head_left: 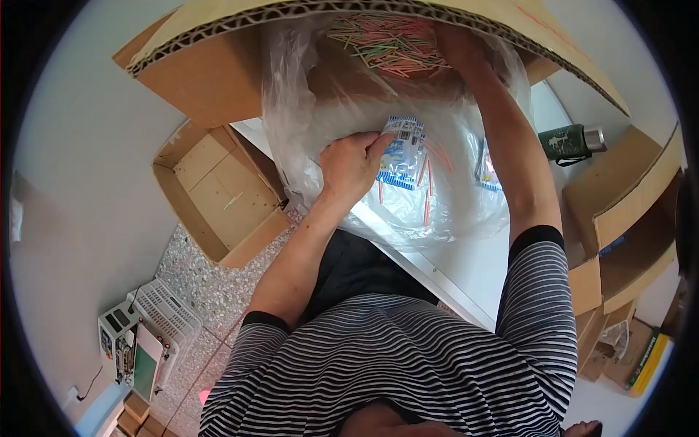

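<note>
My left hand [348, 166] is closed, thumb and curled fingers pinching the left edge of a small blue-and-white printed plastic packet [401, 153]. The packet lies on a crumpled clear plastic liner [455, 211]. Several loose pink sticks [428, 191] lie beside it. A heap of thin pink, green and pale sticks [393, 47] fills part of the lined cardboard box [211, 87] at the far side. Into that box reaches my right hand [462, 49], at the heap's right edge, its fingers hidden. Another blue packet [486, 167] shows partly behind my right forearm.
An open shallow carton [211, 178] stands at the left. On the right are a dark green flask [571, 143] and an open cardboard box [619, 226]. The white table's edge [437, 280] runs close to my body. A white plastic crate [171, 313] is on the floor at lower left.
</note>
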A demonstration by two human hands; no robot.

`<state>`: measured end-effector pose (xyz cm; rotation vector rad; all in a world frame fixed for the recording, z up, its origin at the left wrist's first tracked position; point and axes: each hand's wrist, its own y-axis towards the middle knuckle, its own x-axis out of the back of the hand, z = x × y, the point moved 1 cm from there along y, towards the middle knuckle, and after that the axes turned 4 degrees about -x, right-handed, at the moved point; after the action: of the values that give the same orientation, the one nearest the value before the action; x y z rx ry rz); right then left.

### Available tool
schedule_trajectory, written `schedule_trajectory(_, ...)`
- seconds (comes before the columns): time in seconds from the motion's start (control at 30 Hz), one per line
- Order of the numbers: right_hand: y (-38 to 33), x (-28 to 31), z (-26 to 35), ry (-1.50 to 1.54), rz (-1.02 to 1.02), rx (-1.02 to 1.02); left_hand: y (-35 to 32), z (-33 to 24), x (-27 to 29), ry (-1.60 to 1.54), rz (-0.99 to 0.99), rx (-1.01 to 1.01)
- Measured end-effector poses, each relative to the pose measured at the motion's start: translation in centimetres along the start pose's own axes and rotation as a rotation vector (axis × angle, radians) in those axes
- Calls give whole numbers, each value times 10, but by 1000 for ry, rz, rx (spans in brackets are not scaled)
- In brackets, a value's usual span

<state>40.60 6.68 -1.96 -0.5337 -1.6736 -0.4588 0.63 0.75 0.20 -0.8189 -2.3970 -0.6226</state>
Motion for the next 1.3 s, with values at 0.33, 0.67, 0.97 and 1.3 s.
schedule_trajectory(0.33,-20,21,-9,-129,67,177,1,-4,-12,-100,-17,8)
schedule_trajectory(0.67,-71,80,-1,123,-113,224,2,-9,-18,-137,-23,-18)
schedule_trajectory(0.97,-7,8,-69,18,-242,228,9,-22,-25,-176,14,-26)
schedule_trajectory(1.3,-40,49,-19,179,-258,233,3,-13,-19,-226,9,27)
